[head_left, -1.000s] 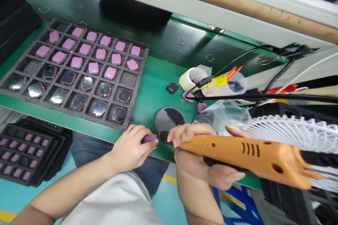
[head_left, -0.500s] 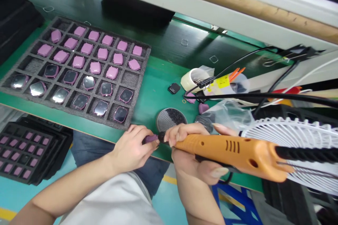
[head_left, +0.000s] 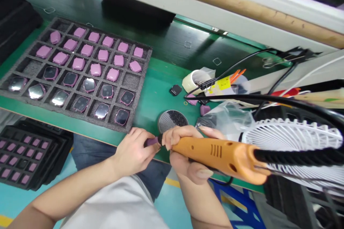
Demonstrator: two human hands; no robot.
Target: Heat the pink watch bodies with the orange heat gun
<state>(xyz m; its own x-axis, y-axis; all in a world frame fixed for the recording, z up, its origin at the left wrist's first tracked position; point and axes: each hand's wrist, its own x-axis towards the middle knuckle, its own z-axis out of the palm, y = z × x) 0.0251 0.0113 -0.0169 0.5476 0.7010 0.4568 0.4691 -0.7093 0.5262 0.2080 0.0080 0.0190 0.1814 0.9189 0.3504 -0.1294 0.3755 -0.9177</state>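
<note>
My left hand (head_left: 134,152) is closed on a purple smartwatch body (head_left: 152,141), gripped on its edge, with most of it hidden by the fingers. My right hand (head_left: 185,150) is wrapped round an orange electric hand tool (head_left: 215,154) with vent slots and a black cord. The tool's dark tip (head_left: 160,139) is at the watch's edge; whether they touch I cannot tell. Just behind the hands lies a round perforated metal disc (head_left: 168,121), partly covered by dark material. To the left, a grey foam tray (head_left: 131,79) holds purple watch bodies, some back up and some screen up.
A small black square piece (head_left: 175,90), a cream cup (head_left: 189,81) and clear plastic bags (head_left: 228,116) lie on the green bench (head_left: 153,78). A white fan (head_left: 290,132) stands at right. Black cables (head_left: 249,97) cross above the bench. Stacked trays (head_left: 24,157) sit lower left.
The orange tool and my right hand have shifted slightly left. My left hand keeps its grip on the watch body almost in the same place.
</note>
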